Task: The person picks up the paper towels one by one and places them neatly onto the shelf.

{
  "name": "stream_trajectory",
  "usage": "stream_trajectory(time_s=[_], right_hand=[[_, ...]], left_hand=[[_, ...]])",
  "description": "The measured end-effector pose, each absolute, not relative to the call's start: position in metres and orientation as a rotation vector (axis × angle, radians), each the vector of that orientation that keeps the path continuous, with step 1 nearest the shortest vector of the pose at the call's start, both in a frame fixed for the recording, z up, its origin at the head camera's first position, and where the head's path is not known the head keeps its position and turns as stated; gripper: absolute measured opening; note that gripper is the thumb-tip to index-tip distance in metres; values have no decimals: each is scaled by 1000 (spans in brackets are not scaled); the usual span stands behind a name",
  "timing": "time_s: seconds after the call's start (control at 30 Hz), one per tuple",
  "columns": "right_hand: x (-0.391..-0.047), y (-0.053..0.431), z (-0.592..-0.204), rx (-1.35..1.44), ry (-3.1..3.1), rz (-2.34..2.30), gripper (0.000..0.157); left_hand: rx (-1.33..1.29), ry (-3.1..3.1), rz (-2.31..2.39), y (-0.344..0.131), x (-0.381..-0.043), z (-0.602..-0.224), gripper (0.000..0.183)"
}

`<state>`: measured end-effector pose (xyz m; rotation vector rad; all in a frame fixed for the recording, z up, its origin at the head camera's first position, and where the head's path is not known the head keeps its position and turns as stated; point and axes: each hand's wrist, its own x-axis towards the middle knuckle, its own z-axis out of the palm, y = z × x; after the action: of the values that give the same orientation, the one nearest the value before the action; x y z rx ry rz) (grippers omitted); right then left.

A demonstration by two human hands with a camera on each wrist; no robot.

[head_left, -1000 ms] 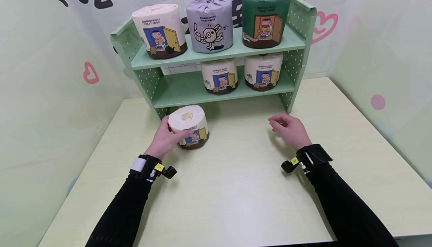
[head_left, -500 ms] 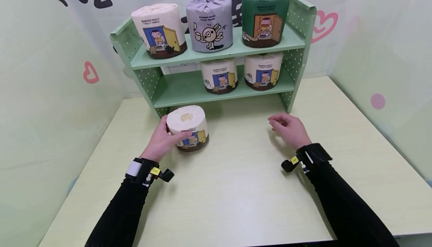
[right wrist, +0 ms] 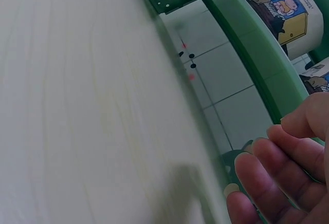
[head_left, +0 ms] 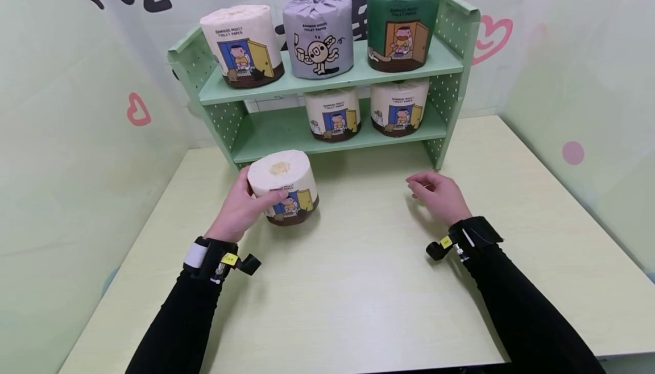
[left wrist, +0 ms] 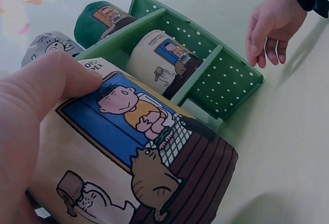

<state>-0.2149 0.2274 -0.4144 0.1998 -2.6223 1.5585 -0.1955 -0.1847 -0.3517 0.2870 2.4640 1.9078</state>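
Observation:
In the head view my left hand [head_left: 237, 206] grips a white toilet paper roll [head_left: 284, 179] from its left side, thumb across the printed front. The roll leans a little and casts a shadow on the table in front of the shelf. Close up in the left wrist view, the thumb presses the wrapper beside a cartoon picture and the brown lower band. My right hand [head_left: 439, 196] holds nothing; its fingers hang loosely curled near the shelf's right foot.
A green two-tier shelf [head_left: 291, 135] stands at the back of the pale table [head_left: 358, 283]. On top are a white roll [head_left: 244, 47], a lilac roll [head_left: 318, 37] and a green roll [head_left: 403, 28]. Two white rolls [head_left: 334, 115] sit on the lower tier, toward the right.
My left hand has drawn back slightly to the left, and the gripped roll has risen and tilted. The right hand stays where it was.

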Motion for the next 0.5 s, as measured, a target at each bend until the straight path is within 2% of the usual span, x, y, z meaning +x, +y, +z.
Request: stream_trajectory(time_s=[0.5], right_hand=[[-215, 228, -415, 212, -2628, 1571, 29]], left_hand=[[337, 2460, 2041, -189, -199, -324, 71]])
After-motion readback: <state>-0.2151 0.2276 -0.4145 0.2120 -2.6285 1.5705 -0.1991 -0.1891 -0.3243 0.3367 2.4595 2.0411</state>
